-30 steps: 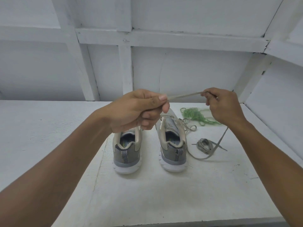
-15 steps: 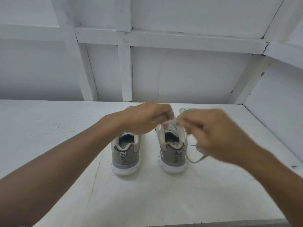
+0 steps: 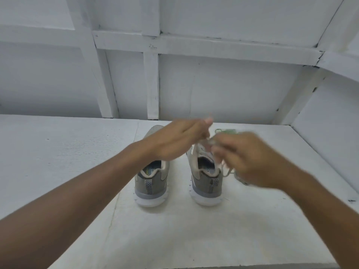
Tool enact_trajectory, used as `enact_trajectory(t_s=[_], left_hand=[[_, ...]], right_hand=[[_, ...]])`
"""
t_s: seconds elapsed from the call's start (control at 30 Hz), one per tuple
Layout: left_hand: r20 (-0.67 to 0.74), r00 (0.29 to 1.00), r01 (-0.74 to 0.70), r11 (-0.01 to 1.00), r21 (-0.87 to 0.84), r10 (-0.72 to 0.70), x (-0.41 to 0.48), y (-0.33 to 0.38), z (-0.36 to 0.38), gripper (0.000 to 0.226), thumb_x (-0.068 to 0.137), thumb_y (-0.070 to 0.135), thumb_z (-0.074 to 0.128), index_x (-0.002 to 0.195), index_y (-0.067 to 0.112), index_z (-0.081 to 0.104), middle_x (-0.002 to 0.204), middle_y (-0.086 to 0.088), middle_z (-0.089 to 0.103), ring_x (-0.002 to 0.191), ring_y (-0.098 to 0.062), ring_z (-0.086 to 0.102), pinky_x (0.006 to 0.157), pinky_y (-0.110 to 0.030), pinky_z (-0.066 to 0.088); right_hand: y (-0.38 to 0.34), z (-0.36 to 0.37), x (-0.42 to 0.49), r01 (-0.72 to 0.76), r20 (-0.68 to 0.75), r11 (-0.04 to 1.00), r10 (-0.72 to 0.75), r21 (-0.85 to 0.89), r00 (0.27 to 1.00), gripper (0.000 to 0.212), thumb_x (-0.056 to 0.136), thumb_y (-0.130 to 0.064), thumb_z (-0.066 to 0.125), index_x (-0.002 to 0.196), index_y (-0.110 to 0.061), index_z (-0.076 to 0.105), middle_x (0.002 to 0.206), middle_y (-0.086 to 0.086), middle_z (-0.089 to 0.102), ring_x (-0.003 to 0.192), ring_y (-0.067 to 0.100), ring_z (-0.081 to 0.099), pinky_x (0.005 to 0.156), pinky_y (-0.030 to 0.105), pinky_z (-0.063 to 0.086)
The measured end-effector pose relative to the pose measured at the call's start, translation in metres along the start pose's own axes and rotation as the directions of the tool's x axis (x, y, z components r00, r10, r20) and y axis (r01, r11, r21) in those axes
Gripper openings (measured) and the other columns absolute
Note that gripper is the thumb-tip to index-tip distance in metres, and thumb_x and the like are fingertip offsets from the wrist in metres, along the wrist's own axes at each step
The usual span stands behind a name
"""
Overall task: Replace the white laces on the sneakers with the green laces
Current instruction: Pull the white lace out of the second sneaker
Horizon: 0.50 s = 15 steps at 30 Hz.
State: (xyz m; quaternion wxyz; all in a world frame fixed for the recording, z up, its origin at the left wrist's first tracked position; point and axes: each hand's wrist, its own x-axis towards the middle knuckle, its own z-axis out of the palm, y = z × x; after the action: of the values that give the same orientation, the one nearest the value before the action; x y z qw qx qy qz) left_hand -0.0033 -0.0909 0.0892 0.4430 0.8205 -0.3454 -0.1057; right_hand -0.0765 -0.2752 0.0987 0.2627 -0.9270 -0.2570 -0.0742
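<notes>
Two grey sneakers with white soles on a white tabletop (image 3: 58,152), side by side around its middle, heels toward the near edge, toes toward the far edge. From the left edge inward: a bare left forearm (image 3: 77,200) reaching across the tabletop. Then the left sneaker (image 3: 150,183), upright, with a clear gap between it and its mate. Left hand (image 3: 174,140) raised above the toe of that sneaker, back up, fingers stretched rightward and held close together; too blurred to tell whether pinching anything at the tips. Next, the right sneaker (image 3: 206,181), upright, its front half hidden behind the hands. Just right of its collar, slack strands of the white lace (image 3: 226,172) hanging from the right hand down beside the shoe. Right hand (image 3: 246,160) above and just right of that sneaker, close to the left hand's fingertips, fingers curled and pinching the white lace, smeared by motion. Beyond both hands, toward the far edge, a small bundle of green laces (image 3: 225,131) on the tabletop, mostly hidden by the right hand. Below the right hand, part of a loose pale lace (image 3: 240,180) lying on the tabletop. Behind the far edge, a white panelled wall (image 3: 233,84) with white battens.
</notes>
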Motion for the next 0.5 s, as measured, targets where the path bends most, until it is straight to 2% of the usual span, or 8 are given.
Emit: enact_trajectory(t_s=[0.07, 0.13, 0.2, 0.27, 0.3, 0.33, 0.4, 0.5], left_hand=[[0.196, 0.978, 0.077, 0.997, 0.005, -0.076, -0.004, 0.005, 0.003, 0.073, 0.096, 0.063, 0.019, 0.095, 0.009, 0.068, 0.087, -0.003, 0.074, 0.084, -0.015, 0.068, 0.089, -0.034, 0.050], [0.311, 0.951, 0.087, 0.961, -0.263, -0.001, -0.004, 0.015, 0.007, 0.076, 0.094, 0.061, 0.017, 0.093, 0.001, 0.064, 0.083, -0.011, 0.073, 0.078, -0.023, 0.067, 0.083, -0.036, 0.052], [0.295, 0.949, 0.114, 0.755, -0.646, 0.109, 0.000, 0.025, 0.007, 0.069, 0.092, 0.056, 0.020, 0.096, -0.001, 0.059, 0.083, -0.014, 0.071, 0.078, -0.026, 0.066, 0.080, -0.036, 0.052], [0.137, 0.983, 0.047, 0.552, -0.832, 0.122, 0.008, 0.028, 0.003, 0.060, 0.092, 0.052, 0.028, 0.102, 0.000, 0.058, 0.093, -0.015, 0.071, 0.089, -0.028, 0.067, 0.086, -0.034, 0.052], [0.038, 0.995, -0.018, 0.553, -0.833, 0.091, 0.011, 0.026, 0.000, 0.056, 0.092, 0.050, 0.031, 0.104, 0.002, 0.058, 0.099, -0.014, 0.071, 0.097, -0.027, 0.067, 0.092, -0.035, 0.051], [-0.057, 0.997, -0.081, 0.642, -0.763, 0.058, 0.013, 0.023, -0.001, 0.053, 0.092, 0.049, 0.033, 0.106, 0.005, 0.058, 0.104, -0.011, 0.071, 0.104, -0.024, 0.066, 0.097, -0.036, 0.049], [-0.173, 0.984, -0.106, 0.909, -0.403, 0.038, 0.012, 0.015, -0.003, 0.054, 0.095, 0.056, 0.031, 0.109, 0.013, 0.060, 0.109, 0.001, 0.071, 0.110, -0.015, 0.064, 0.101, -0.036, 0.045], [0.057, 0.997, 0.059, 0.998, -0.025, -0.058, 0.002, 0.007, 0.002, 0.071, 0.090, 0.069, 0.019, 0.105, 0.017, 0.065, 0.098, 0.005, 0.073, 0.098, -0.011, 0.066, 0.089, -0.032, 0.047]], right_hand=[[0.016, -0.025, 0.009, -0.041, -0.207, 0.999, 0.034, -0.030, 0.978, 0.018, 0.095, -0.019, 0.049, 0.084, -0.024, 0.062, 0.067, -0.013, 0.061, 0.057, 0.006, 0.054, 0.053, 0.014, 0.038], [0.032, -0.026, 0.018, -0.105, -0.288, 0.994, 0.095, -0.019, 0.953, 0.021, 0.096, -0.010, 0.048, 0.092, -0.019, 0.066, 0.068, -0.009, 0.063, 0.054, 0.007, 0.051, 0.052, 0.014, 0.037], [0.038, -0.006, 0.018, -0.124, -0.226, 0.991, 0.132, 0.051, 0.965, 0.023, 0.096, -0.029, 0.044, 0.094, -0.030, 0.067, 0.067, -0.010, 0.063, 0.059, 0.006, 0.055, 0.059, 0.021, 0.043], [0.030, 0.019, 0.012, -0.150, -0.061, 0.987, 0.153, 0.050, 0.986, 0.030, 0.096, -0.051, 0.037, 0.092, -0.039, 0.064, 0.070, -0.011, 0.064, 0.066, 0.006, 0.058, 0.067, 0.029, 0.048], [0.024, 0.027, 0.008, -0.145, 0.036, 0.989, 0.144, 0.025, 0.989, 0.030, 0.099, -0.049, 0.036, 0.089, -0.036, 0.062, 0.073, -0.012, 0.064, 0.069, 0.007, 0.059, 0.069, 0.029, 0.048], [0.019, 0.030, 0.003, -0.117, 0.109, 0.993, 0.115, 0.012, 0.987, 0.025, 0.101, -0.040, 0.039, 0.089, -0.034, 0.059, 0.076, -0.017, 0.064, 0.072, 0.007, 0.059, 0.069, 0.023, 0.047], [0.008, 0.017, 0.000, -0.038, 0.132, 0.999, 0.038, -0.003, 0.990, 0.021, 0.101, -0.026, 0.044, 0.086, -0.030, 0.058, 0.076, -0.027, 0.062, 0.071, 0.005, 0.058, 0.064, 0.013, 0.042], [0.017, -0.017, 0.004, -0.002, -0.062, 0.999, 0.000, -0.035, 0.998, 0.019, 0.099, -0.027, 0.053, 0.082, -0.026, 0.061, 0.070, -0.014, 0.063, 0.062, 0.010, 0.056, 0.057, 0.018, 0.041]])
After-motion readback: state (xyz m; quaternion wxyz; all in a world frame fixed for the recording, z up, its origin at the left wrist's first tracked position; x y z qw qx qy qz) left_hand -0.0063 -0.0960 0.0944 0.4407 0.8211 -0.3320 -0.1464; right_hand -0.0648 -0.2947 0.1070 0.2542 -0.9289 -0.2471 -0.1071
